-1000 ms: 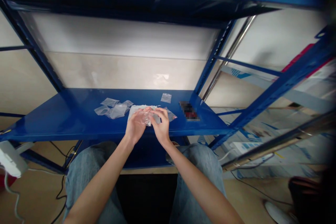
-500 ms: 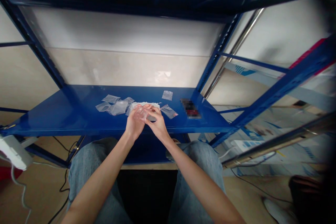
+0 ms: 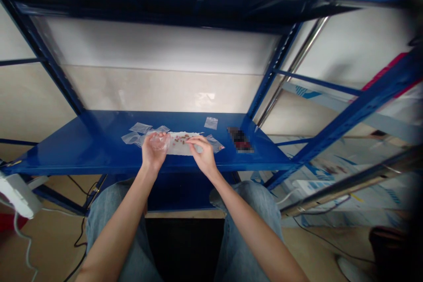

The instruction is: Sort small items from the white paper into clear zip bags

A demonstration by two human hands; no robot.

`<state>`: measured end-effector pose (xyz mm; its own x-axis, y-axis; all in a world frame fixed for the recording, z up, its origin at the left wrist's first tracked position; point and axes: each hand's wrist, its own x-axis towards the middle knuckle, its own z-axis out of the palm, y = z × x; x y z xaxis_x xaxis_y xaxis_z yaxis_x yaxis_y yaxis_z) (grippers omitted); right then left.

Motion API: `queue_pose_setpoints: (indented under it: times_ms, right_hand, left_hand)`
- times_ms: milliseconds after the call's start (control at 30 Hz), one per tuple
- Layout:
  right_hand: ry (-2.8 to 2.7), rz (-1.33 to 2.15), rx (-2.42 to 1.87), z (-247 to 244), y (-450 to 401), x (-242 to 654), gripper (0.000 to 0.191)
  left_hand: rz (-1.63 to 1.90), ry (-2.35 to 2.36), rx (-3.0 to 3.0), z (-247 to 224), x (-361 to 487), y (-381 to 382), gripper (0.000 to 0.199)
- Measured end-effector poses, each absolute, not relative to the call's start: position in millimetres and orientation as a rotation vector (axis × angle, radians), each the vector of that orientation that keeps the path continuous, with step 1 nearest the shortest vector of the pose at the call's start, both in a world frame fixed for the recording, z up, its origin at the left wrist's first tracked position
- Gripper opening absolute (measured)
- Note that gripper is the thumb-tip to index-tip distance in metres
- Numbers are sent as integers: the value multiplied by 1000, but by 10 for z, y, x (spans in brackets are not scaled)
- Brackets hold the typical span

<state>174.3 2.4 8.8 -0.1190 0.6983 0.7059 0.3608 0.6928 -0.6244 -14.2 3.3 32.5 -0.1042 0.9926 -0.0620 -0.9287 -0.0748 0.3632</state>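
Note:
A clear plastic bag lies in my left hand, whose fingers are curled around it. My right hand is over the right part of a white paper sheet, thumb and forefinger pinched together. Whether a piece sits between those fingertips is too small to tell. Several small reddish and greenish pieces are scattered on the paper, just left of the fingertips. Beside my right hand rests a clear zip bag with a few small reddish bits at its corner, partly covered by the hand.
Several clear bags overlap at the left on the blue shelf. Another small bag lies toward the back. A dark, pixelated object is at the right. Blue uprights flank the shelf, with another shelf overhead.
My hands have moved apart: the left went left with the bag, the right shifted slightly right, down to the paper. The small pieces on the paper now show.

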Motion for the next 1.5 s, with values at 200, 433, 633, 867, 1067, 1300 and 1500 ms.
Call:
queue_pose_setpoints:
  times_ms: [200,433,633,867,1067,1300,1500]
  right_hand:
    - [-1957,118,-1118,20,456,1797,13]
    - [-2172,90,-1064,4,588,1463,7]
    - [-2198,52,-1050,-53,643,1295,10]
    - [-1768,415,-953,100,487,1250,10]
    - [-1711,593,-797,235,185,1285,15]
    - [-1742,546,-796,179,168,1268,21]
    - [-1824,514,-760,233,22,1347,24]
  left_hand:
    - [1630,352,149,331,-203,62,18]
    - [1596,381,87,352,-157,40,21]
    - [1580,358,96,383,-120,27,17]
    - [1652,352,106,362,-93,56,15]
    - [1632,380,86,391,-40,6,11]
    - [1598,375,157,326,77,-8,10]
    - [1547,351,148,293,23,15,12]
